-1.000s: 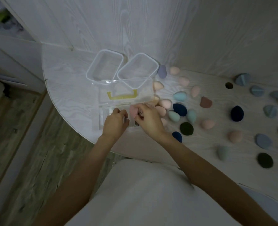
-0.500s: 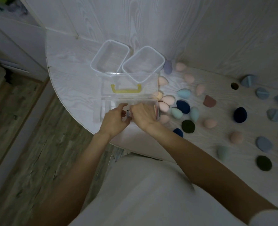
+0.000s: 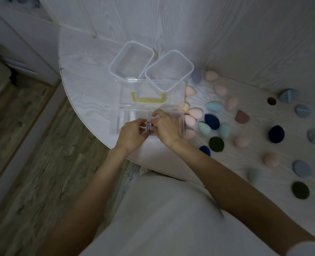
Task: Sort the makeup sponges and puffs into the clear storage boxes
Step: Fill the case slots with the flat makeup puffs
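Head view: both hands meet over the near edge of the clear lidded box [image 3: 151, 115], its lid w/ yellow handle [image 3: 147, 99] standing open behind. Left hand [image 3: 132, 133] and right hand [image 3: 167, 126] together pinch a small flat blue-grey puff [image 3: 149, 128], held on edge between the fingertips just above the box interior. Two open clear tubs [image 3: 131, 60] and [image 3: 169, 69] stand beyond, touching. Loose sponges lie to the right on the table [image 3: 83, 74], e.g. navy sponge [image 3: 211, 121], teal sponge [image 3: 204, 128], pink sponge [image 3: 195, 112]. Handling (est.): puff is light, soft, compressible, not fragile; a gentle rim pinch suffices, squeezing only deforms it. Vs. 1.0 s ago: a pink item showed between the hands then; now a blue-grey disc shows, hands sit further over the box
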The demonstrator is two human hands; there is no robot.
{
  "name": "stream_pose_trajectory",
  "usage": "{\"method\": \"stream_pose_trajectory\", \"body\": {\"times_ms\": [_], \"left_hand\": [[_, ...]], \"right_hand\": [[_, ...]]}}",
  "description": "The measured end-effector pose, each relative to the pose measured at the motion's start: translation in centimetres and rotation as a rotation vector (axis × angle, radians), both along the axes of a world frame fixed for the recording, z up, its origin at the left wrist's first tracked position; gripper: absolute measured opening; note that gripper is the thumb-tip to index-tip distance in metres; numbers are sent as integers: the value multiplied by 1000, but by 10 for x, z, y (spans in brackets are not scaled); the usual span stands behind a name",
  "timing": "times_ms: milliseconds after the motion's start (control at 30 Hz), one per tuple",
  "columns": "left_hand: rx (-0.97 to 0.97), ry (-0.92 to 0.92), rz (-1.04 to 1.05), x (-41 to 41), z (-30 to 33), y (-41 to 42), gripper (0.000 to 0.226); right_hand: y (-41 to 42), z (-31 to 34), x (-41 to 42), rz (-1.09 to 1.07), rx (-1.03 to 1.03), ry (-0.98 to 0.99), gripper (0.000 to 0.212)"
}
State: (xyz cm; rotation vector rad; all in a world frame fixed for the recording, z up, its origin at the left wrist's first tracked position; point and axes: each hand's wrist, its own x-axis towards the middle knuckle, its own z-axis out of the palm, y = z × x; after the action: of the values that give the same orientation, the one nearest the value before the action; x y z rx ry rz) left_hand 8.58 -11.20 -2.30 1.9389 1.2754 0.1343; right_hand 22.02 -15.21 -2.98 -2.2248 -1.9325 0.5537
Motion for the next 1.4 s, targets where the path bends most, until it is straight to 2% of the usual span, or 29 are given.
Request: {"method": "stream_pose_trajectory", "body": {"times_ms": [100, 200, 267, 333, 467, 533, 633, 700, 800, 900, 967, 1100, 1267, 1400], "left_hand": [[45, 41, 29, 2, 6, -2, 40], [244, 52, 44, 7, 18, -6, 32], [375, -19, 18, 15, 30, -10, 28], [440, -123, -89, 33, 37, -16, 28], [387, -193, -425, 92, 34, -24, 34], [336, -187, -571, 130, 25, -29, 29], [261, -165, -684, 198, 13, -44, 29], [235, -104, -704, 236, 2, -50, 33], [295, 103, -833, 292, -15, -67, 42], [402, 254, -953, 319, -31, -79, 44], [481, 281, -934, 327, -41, -78, 42], [483, 260, -882, 340, -53, -76, 35], [389, 243, -732, 349, -59, -78, 24], [303, 212, -671, 354, -55, -78, 36]], "right_hand": [[-5, 3, 6, -24, 46, 136, 29], [-19, 12, 19, -51, 146, 251, 32], [-37, 24, 38, -62, 247, 282, 29], [-61, 34, 67, -80, 325, 230, 23], [-118, 29, 143, -232, 275, 115, 20], [-149, 21, 178, -354, 226, 104, 19], [-197, 16, 221, -568, 201, 91, 20], [-220, 10, 235, -664, 206, 88, 22], [-248, -5, 259, -776, 200, 157, 28], [-260, -17, 283, -800, 159, 170, 33], [-265, -18, 306, -829, 141, 122, 34], [-269, -21, 352, -813, 148, 93, 32], [-234, -21, 414, -694, 118, 80, 34], [-197, -35, 458, -657, 49, 32, 37]]}}
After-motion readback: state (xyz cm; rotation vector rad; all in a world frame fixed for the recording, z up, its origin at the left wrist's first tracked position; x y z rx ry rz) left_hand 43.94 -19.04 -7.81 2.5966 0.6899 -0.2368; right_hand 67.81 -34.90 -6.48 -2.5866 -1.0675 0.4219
